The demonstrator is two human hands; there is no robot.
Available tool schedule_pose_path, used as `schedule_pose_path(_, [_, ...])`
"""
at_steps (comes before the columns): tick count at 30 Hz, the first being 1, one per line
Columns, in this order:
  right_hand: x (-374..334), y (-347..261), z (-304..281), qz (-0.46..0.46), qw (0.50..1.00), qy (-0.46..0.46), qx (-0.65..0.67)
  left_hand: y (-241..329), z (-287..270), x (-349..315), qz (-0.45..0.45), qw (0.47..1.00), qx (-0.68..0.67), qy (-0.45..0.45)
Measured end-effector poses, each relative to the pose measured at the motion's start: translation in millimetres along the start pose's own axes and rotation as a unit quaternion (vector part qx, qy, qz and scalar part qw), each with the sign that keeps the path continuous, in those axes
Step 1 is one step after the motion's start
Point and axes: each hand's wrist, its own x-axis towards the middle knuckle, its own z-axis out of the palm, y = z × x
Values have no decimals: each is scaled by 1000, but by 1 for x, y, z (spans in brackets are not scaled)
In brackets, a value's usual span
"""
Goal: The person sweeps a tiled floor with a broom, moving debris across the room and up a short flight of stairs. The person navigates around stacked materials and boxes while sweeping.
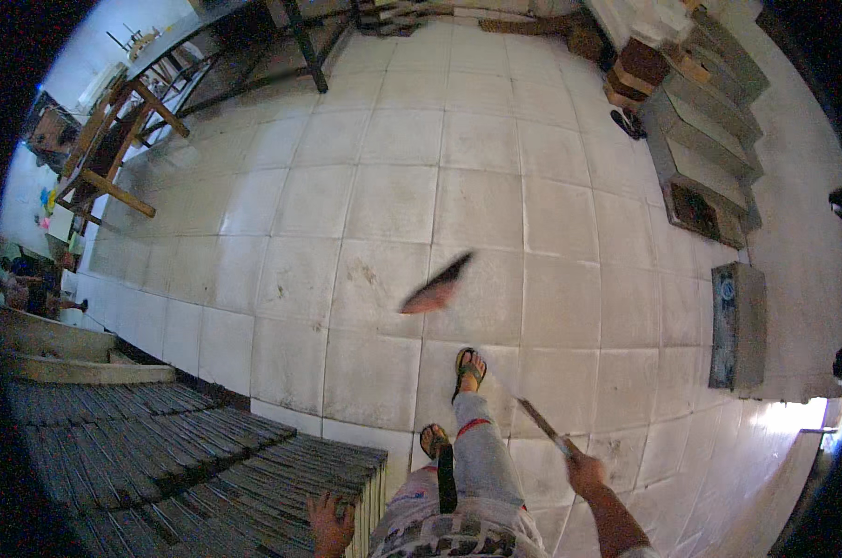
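Observation:
My right hand [586,472] is closed around one end of a slim, flat stick-like tool [542,424]. The tool points forward and left, dark toward its far end and lighter by my fingers; its exact kind I cannot make out. My left hand [331,524] has its fingers apart and holds nothing that I can see. It is beside the right edge of a broad stack of dark, narrow strips [281,474]; whether it touches them I cannot tell. Ahead of my sandalled feet [469,369], a blurred, long black and reddish thing [437,286] shows against the floor.
Pale square tiles [384,200] cover the floor. Wooden frames [114,149] and a dark table [188,37] stand far left. Grey concrete steps [695,153] rise on the right, with dark footwear [628,124] and a grey block [737,325] nearby. Another person [44,288] is at the left edge.

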Motion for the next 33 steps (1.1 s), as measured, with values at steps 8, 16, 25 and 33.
schedule_pose_path(8, [348, -274, -52, -212, 976, -21, -46, -42, 20, 55, -15, 992, -117, -53])
schedule_pose_path(16, [215, -8, -83, -11, 987, -127, -95, 25, -13, 86, -222, 951, -134, -167])
schedule_pose_path(25, [207, -60, -178, -51, 997, -36, -55, 44, -18, 167, -215, 950, -146, -171])
schedule_pose_path(33, [252, -180, -195, -170, 984, -19, -50, -19, 15, 168, -268, 924, -202, -186])
